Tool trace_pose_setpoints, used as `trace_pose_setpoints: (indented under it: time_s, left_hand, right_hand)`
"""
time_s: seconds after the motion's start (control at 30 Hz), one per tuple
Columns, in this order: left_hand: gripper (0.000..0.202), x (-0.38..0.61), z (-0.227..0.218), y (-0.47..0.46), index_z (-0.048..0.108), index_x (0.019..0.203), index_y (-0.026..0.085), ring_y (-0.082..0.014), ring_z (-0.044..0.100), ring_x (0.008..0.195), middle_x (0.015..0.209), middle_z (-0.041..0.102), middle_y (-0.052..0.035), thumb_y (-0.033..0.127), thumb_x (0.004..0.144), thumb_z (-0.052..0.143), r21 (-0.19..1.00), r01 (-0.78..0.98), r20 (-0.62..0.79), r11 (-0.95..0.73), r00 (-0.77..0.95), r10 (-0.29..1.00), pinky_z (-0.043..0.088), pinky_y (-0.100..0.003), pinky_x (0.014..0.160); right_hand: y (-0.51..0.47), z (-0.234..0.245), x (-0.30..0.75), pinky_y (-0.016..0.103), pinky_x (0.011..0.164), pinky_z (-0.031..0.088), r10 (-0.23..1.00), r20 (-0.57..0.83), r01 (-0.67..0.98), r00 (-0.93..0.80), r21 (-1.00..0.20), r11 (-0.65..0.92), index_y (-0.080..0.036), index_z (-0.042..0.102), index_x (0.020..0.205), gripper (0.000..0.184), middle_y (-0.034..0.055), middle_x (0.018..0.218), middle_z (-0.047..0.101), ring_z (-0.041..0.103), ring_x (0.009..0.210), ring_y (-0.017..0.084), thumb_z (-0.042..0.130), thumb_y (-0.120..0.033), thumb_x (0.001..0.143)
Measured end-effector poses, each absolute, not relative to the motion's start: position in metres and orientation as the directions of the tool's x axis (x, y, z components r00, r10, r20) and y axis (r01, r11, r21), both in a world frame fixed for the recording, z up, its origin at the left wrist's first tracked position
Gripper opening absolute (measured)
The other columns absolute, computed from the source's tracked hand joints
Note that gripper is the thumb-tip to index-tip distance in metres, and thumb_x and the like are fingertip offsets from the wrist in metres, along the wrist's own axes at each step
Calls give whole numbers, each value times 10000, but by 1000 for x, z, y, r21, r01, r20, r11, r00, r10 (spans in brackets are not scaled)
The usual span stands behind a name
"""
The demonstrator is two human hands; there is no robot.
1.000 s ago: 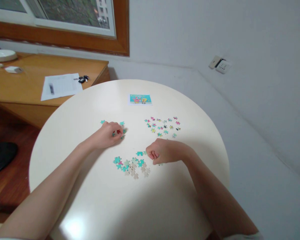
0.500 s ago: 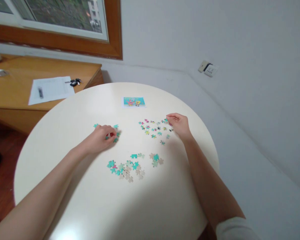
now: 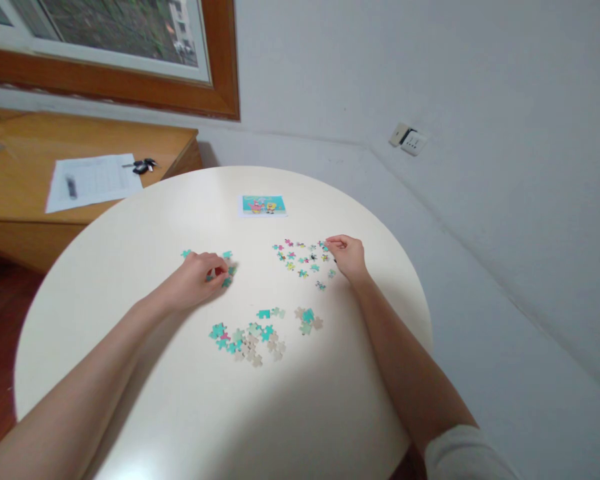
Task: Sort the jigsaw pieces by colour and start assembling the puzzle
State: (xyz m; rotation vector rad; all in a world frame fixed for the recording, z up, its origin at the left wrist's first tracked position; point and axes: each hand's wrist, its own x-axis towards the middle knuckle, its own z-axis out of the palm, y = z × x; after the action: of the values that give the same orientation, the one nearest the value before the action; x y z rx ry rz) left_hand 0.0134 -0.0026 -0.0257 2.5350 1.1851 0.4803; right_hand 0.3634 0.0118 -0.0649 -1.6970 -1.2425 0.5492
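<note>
My left hand point(image 3: 200, 277) rests low over a small group of teal puzzle pieces point(image 3: 227, 255) on the left of the table. Its fingers curl round to the thumb in a pinch, and whatever is between the tips is hidden. At the right, my right hand point(image 3: 349, 257) has its thumb and forefinger closed on a small teal puzzle piece point(image 3: 323, 245) at the edge of a spread of mixed pieces. These colourful puzzle pieces point(image 3: 303, 273) show pink, yellow and teal. Nearer me lies a cluster of teal and beige puzzle pieces point(image 3: 250, 343).
A cartoon picture card point(image 3: 263, 205) lies at the back of the round white table point(image 3: 300, 413). Beside the table, a wooden desk point(image 3: 170, 143) holds a paper sheet point(image 3: 93, 180) and keys point(image 3: 141, 167). Another small piece group point(image 3: 307, 317) sits front centre-right.
The view has shifted slightly, so the table's things appear a little further left. My right hand has moved slightly left relative to the pieces; my left hand stays over its group.
</note>
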Motion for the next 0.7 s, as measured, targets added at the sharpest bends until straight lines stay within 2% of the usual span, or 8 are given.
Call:
trace_pose_setpoints:
  time_s: [0.37, 0.5, 0.7]
  left_hand:
    - [202, 15, -25, -3, 627, 701, 178, -132, 519, 585, 671, 627, -25, 256, 776, 455, 435, 671, 154, -601, 602, 784, 385, -300, 660]
    - [206, 13, -26, -3, 635, 715, 174, -127, 514, 571, 665, 626, -26, 259, 783, 460, 446, 664, 159, -600, 601, 783, 376, -282, 623]
    - [224, 12, -28, -1, 653, 742, 159, -117, 519, 583, 667, 625, -22, 259, 807, 463, 427, 672, 173, -605, 595, 785, 374, -273, 645]
  right_hand:
    - [11, -67, 366, 296, 718, 508, 904, 162, 558, 397, -824, -97, -161, 675, 739, 150, 48, 716, 703, 645, 689, 172, 650, -292, 670]
    - [13, -66, 369, 293, 702, 508, 896, 175, 508, 409, -859, -63, -158, 670, 744, 161, 55, 710, 698, 643, 686, 174, 642, -298, 670]
    - [17, -71, 389, 312, 702, 508, 833, 242, 444, 498, -896, -5, -132, 676, 777, 238, 68, 714, 695, 638, 679, 176, 622, -343, 681]
